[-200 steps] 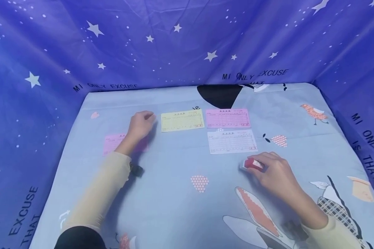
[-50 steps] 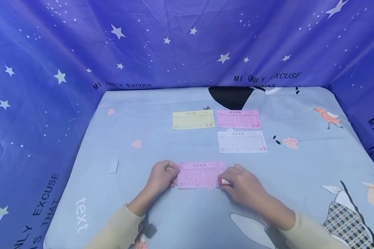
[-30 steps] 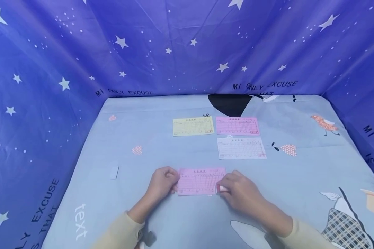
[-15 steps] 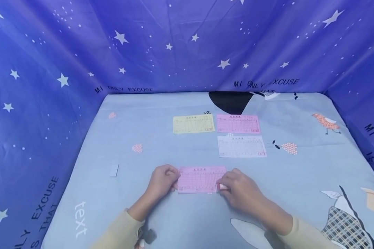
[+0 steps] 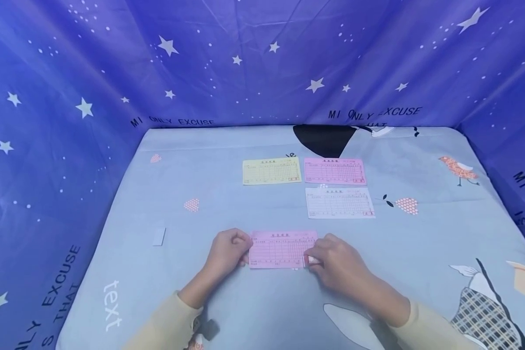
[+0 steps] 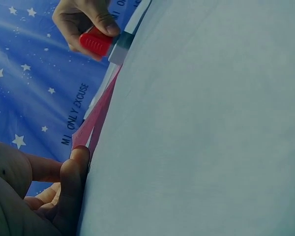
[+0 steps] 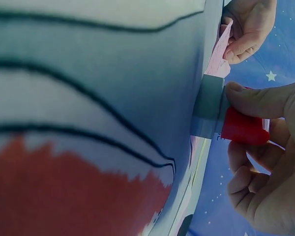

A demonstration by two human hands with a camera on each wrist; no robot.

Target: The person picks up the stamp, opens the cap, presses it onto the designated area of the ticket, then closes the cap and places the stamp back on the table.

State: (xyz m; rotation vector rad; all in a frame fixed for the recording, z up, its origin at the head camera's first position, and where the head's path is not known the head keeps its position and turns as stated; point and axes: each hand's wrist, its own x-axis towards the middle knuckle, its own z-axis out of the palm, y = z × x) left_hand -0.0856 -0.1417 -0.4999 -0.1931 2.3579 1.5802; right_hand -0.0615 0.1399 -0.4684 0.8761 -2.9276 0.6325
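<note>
A pink printed form slip (image 5: 280, 249) lies at the front middle of the cloth. My left hand (image 5: 227, 250) pinches its left edge between thumb and fingers; in the left wrist view that edge of the slip (image 6: 96, 120) is lifted and bent. My right hand (image 5: 341, 265) grips a red hand stamp (image 5: 313, 261) by its sides. In the right wrist view the stamp's grey, see-through base (image 7: 209, 105) stands on the slip's lower right corner, its red body (image 7: 243, 128) between thumb and fingers. The spot beneath the base is hidden.
Farther back lie a yellow slip (image 5: 271, 171), another pink slip (image 5: 335, 171) and a white slip (image 5: 340, 203), each with a small red mark at its lower right. A small pale rectangular piece (image 5: 159, 236) lies at the left. Starry blue curtains (image 5: 253, 63) enclose the table.
Since the oldest frame, the pink slip has come from the left to the front middle with my left hand. My right hand brought the stamp to its corner. Lately both hands stay put.
</note>
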